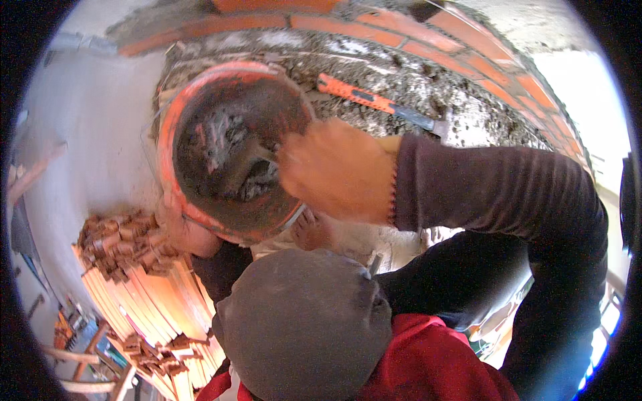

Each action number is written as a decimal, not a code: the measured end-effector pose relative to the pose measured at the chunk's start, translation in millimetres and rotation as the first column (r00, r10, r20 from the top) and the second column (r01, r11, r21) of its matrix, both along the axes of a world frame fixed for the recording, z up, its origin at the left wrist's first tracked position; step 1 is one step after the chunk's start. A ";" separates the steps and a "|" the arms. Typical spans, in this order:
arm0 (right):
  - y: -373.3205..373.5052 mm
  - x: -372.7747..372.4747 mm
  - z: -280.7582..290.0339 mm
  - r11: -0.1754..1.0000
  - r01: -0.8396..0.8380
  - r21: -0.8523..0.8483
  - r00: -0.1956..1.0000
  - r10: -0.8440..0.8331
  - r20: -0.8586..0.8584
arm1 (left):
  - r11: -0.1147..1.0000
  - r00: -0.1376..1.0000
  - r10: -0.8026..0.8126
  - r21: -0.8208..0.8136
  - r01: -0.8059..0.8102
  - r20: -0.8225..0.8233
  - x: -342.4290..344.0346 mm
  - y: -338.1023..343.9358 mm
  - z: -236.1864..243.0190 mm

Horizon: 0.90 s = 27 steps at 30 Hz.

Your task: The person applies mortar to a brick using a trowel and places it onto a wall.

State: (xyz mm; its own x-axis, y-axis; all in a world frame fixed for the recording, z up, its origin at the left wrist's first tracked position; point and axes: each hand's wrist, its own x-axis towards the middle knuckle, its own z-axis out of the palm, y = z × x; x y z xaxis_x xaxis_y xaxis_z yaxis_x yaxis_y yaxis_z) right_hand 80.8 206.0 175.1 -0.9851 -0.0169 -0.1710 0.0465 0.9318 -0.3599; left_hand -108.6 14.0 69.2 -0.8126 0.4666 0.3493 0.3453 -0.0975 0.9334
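Note:
A round orange bucket [168, 144] with wet grey mortar [217, 144] inside is tilted, its mouth facing me. My right hand [338, 170], in a yellow-orange glove and a dark sleeve, is at the bucket's right side, slightly blurred. Its closed fingers hold what looks like a trowel [264, 155], whose metal part dips into the mortar. My left hand [194, 234] presses on the lower left of the bucket's rim; its fingers are mostly hidden by the bucket.
A tool with an orange-and-black handle [358, 93] lies on mortar-strewn ground beside a low brick wall [428, 43]. Stacked bricks [144, 294] stand at lower left, near wooden legs [83, 384]. A grey cap [304, 321] and red clothing [435, 354] block the lower middle.

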 end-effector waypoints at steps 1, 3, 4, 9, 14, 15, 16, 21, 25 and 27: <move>6.4 -9.4 6.1 0.999 0.044 0.011 0.995 -0.043 -0.092 | 1.000 0.999 0.006 0.008 -0.006 0.037 1.3 2.6 3.5; -2.5 -14.8 11.6 0.983 0.113 0.142 0.992 -0.102 -0.079 | 0.999 0.990 -0.013 0.042 0.008 0.140 8.4 13.0 3.6; -22.3 0.2 -2.9 0.978 0.205 0.042 0.979 -0.204 -0.026 | 0.997 0.981 -0.055 0.072 0.042 0.184 18.9 25.0 2.5; -18.7 27.1 -18.8 0.975 0.066 -0.213 0.998 -0.069 -0.003 | 0.999 0.973 -0.033 0.040 0.024 0.229 14.4 24.9 21.2; -1.6 13.9 -46.8 0.958 0.276 -0.080 0.938 -0.287 -0.197 | 0.997 0.961 -0.062 0.053 0.049 0.269 17.2 34.9 33.0; -6.4 16.8 -56.8 0.941 0.326 -0.092 0.923 -0.338 -0.186 | 0.997 0.957 -0.072 0.051 0.060 0.281 18.5 37.6 34.6; -11.9 29.1 -52.0 0.941 0.316 -0.123 0.943 -0.326 -0.068 | 0.996 0.953 -0.080 0.052 0.068 0.292 19.8 40.6 35.1; 3.9 74.1 -36.5 0.946 0.296 -0.129 0.955 -0.296 0.021 | 0.994 0.933 -0.111 0.059 0.096 0.344 32.6 55.0 45.0; 35.9 113.5 -1.2 0.960 0.230 -0.161 0.962 -0.198 0.190 | 0.991 0.902 -0.134 0.070 0.115 0.410 45.2 64.2 51.0; 44.1 140.7 8.0 0.939 0.279 -0.200 0.933 -0.216 0.288 | 0.991 0.882 -0.132 0.079 0.108 0.452 59.3 69.5 55.1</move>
State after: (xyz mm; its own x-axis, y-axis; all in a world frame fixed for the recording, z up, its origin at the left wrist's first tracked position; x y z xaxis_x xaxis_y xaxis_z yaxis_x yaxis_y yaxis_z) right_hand 221.5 250.1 183.1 -0.8851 0.1509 -0.4403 0.3848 0.7693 -0.5100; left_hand -49.4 83.5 124.3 -0.8263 0.5628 -0.0199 -0.1336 -0.1615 0.9778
